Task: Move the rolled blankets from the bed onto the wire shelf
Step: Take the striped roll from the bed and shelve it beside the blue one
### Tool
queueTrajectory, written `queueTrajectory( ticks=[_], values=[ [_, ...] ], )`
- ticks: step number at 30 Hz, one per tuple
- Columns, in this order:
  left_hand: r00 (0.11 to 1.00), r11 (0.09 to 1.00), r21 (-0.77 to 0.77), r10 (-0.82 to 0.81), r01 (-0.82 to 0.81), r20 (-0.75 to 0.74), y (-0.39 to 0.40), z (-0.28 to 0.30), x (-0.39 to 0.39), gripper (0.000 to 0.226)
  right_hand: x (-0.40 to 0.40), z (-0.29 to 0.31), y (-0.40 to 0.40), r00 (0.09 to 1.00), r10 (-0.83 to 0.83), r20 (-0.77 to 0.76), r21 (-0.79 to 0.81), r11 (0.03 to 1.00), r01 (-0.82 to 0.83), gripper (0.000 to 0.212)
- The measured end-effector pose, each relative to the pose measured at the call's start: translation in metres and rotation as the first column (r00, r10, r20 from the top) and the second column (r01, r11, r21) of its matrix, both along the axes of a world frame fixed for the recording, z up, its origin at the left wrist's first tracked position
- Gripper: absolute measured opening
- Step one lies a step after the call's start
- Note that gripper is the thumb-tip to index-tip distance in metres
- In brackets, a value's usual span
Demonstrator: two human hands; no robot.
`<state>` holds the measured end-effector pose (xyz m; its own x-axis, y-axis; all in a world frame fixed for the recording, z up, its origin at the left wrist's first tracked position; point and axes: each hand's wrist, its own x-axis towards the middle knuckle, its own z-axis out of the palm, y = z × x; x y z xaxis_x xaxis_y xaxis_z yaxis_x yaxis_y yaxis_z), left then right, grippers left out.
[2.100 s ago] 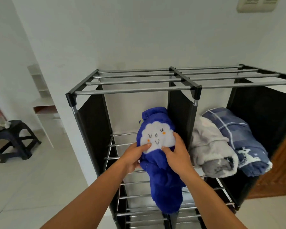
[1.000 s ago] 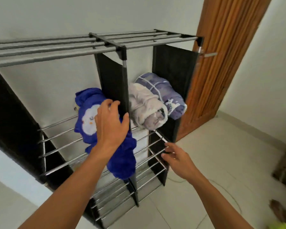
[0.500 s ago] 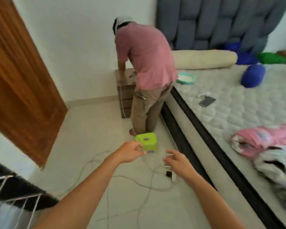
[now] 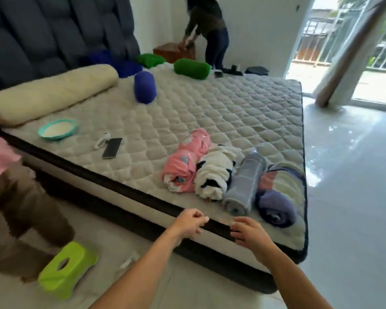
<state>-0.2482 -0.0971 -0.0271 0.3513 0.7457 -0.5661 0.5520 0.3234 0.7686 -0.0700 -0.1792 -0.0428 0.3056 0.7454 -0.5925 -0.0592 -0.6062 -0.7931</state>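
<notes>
Several rolled blankets lie side by side at the near corner of the bed (image 4: 210, 112): a pink one (image 4: 187, 161), a white and black one (image 4: 214, 172), a grey-blue checked one (image 4: 243, 184) and a purple striped one (image 4: 279, 197). My left hand (image 4: 191, 224) hovers in front of the mattress edge with its fingers loosely curled, holding nothing. My right hand (image 4: 247, 234) is beside it, fingers apart and empty, just short of the grey-blue roll. The wire shelf is out of view.
Farther up the bed lie a blue roll (image 4: 144, 86), a green roll (image 4: 192, 69), a cream bolster (image 4: 51, 94), a teal bowl (image 4: 57, 129) and a phone (image 4: 112, 147). A person in pink (image 4: 7, 192) stands left by a green stool (image 4: 65, 269). Another person (image 4: 210, 30) bends at the far side.
I have turned from the wire shelf, where the blue cloud blanket was left, to the bed. Both hands are empty and have come up to the mattress edge near the rolls.
</notes>
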Motion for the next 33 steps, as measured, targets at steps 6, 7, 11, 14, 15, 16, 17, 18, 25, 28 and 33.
queueTrajectory(
  ticks=[6, 7, 11, 14, 15, 16, 17, 18, 25, 28, 33],
  values=[
    [0.988, 0.979, -0.147, -0.132, 0.143, 0.081, 0.049, -0.007, 0.084, 0.018, 0.062, -0.006, -0.012, 0.951, -0.308, 0.003, -0.026, 0.951, 0.308, 0.026],
    [0.986, 0.975, -0.16, -0.14, 0.153, 0.092, 0.056, -0.01, 0.098, 0.019, 0.073, -0.009, -0.015, 0.935, -0.356, 0.005, -0.034, 0.934, 0.356, 0.027],
    [0.982, 0.953, -0.239, -0.169, 0.185, 0.083, 0.076, -0.025, 0.16, 0.021, 0.118, -0.024, -0.02, 0.851, -0.524, 0.029, -0.066, 0.849, 0.525, 0.027],
    [0.982, 0.94, -0.284, -0.177, 0.188, 0.063, 0.092, -0.039, 0.207, 0.022, 0.158, -0.043, -0.005, 0.798, -0.601, 0.042, -0.089, 0.793, 0.602, 0.029],
    [0.983, 0.935, -0.305, -0.172, 0.181, 0.058, 0.095, -0.043, 0.22, 0.023, 0.171, -0.047, 0.003, 0.783, -0.621, 0.038, -0.106, 0.777, 0.621, 0.033],
    [0.985, 0.93, -0.326, -0.163, 0.173, 0.058, 0.1, -0.045, 0.232, 0.024, 0.186, -0.052, 0.014, 0.765, -0.643, 0.035, -0.127, 0.756, 0.642, 0.037],
    [0.985, 0.925, -0.34, -0.159, 0.17, 0.061, 0.107, -0.05, 0.245, 0.026, 0.201, -0.058, 0.026, 0.749, -0.661, 0.041, -0.138, 0.739, 0.66, 0.041],
    [0.986, 0.921, -0.354, -0.153, 0.164, 0.06, 0.113, -0.054, 0.257, 0.028, 0.216, -0.061, 0.039, 0.737, -0.674, 0.049, -0.143, 0.726, 0.673, 0.044],
    [0.993, 0.888, -0.449, -0.116, 0.098, -0.014, 0.141, -0.084, 0.303, 0.053, 0.268, -0.08, 0.113, 0.817, -0.564, 0.117, -0.205, 0.792, 0.576, 0.072],
    [0.985, 0.873, -0.473, -0.162, 0.118, -0.055, 0.146, -0.085, 0.317, 0.069, 0.272, -0.096, 0.117, 0.813, -0.582, 0.016, -0.251, 0.784, 0.567, 0.078],
    [0.971, 0.871, -0.466, -0.22, 0.154, -0.089, 0.148, -0.085, 0.324, 0.076, 0.28, -0.115, 0.113, 0.744, -0.64, -0.192, -0.311, 0.759, 0.572, 0.081]
  ],
)
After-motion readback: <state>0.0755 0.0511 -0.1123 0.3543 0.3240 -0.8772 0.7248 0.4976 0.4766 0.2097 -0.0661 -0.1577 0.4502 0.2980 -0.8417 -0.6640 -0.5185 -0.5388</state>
